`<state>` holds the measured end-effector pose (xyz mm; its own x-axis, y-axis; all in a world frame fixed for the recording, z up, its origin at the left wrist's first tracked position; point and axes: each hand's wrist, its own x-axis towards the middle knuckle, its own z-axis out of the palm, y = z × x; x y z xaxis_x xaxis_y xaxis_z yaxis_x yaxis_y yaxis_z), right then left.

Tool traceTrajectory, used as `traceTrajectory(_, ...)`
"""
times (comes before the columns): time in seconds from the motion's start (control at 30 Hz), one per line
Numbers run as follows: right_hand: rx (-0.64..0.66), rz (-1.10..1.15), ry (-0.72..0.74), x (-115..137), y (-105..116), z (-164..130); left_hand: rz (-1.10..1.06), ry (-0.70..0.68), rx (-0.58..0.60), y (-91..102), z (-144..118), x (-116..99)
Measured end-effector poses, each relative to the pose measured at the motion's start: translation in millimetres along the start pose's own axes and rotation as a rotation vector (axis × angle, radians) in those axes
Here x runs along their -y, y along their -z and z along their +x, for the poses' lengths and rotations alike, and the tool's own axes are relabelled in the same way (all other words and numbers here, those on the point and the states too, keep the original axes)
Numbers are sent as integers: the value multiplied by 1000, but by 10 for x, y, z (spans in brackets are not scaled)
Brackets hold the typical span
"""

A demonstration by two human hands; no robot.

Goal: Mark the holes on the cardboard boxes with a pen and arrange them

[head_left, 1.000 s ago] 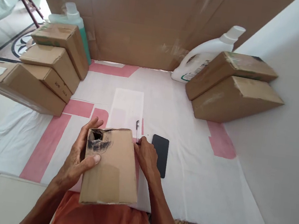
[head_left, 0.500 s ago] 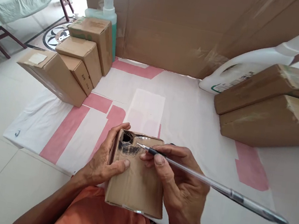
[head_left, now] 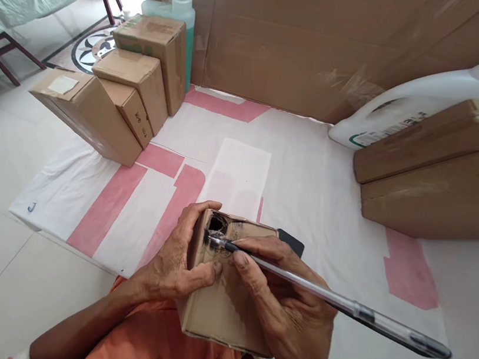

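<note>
A small brown cardboard box (head_left: 222, 302) is in front of me, near the table's front edge. Its top has a dark ragged hole (head_left: 217, 224) in the far left corner, with black scribbled ink around it. My left hand (head_left: 186, 255) grips the box's left side, thumb on top and fingers round the far edge. A clear-barrelled pen (head_left: 318, 285) is pinched in my right hand (head_left: 290, 293), its tip touching the inked patch just below the hole. Beyond the box's right far corner a dark flat object (head_left: 290, 243) shows, partly hidden by the box and my right hand.
A white sheet of paper (head_left: 241, 168) lies ahead on the pink-and-white cloth (head_left: 297, 152). Several cardboard boxes (head_left: 141, 82) and a green-liquid bottle (head_left: 190, 42) stand at left. At right are stacked boxes (head_left: 425, 188) and a white jug (head_left: 424, 98). A large cardboard panel (head_left: 277, 36) rises behind.
The pen tip has moved left and slightly down, from right of the hole to the inked patch below it. The box has shifted slightly right, and more of the dark object shows.
</note>
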<state>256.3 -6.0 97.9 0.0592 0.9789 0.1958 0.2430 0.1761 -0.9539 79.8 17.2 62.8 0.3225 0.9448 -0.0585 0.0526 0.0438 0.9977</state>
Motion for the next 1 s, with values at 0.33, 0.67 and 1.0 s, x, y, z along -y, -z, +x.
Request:
traceTrajectory(0.33,88,-100,41,36,76,27,14,9,4,-13,8,-14)
traceTrajectory(0.67,-154,-169,-70,34,180,158,2,35,34,8,-7,-12)
traceTrajectory(1.0,-63,-588,-473,-818,401,590,-64,45,46,89,-36,29)
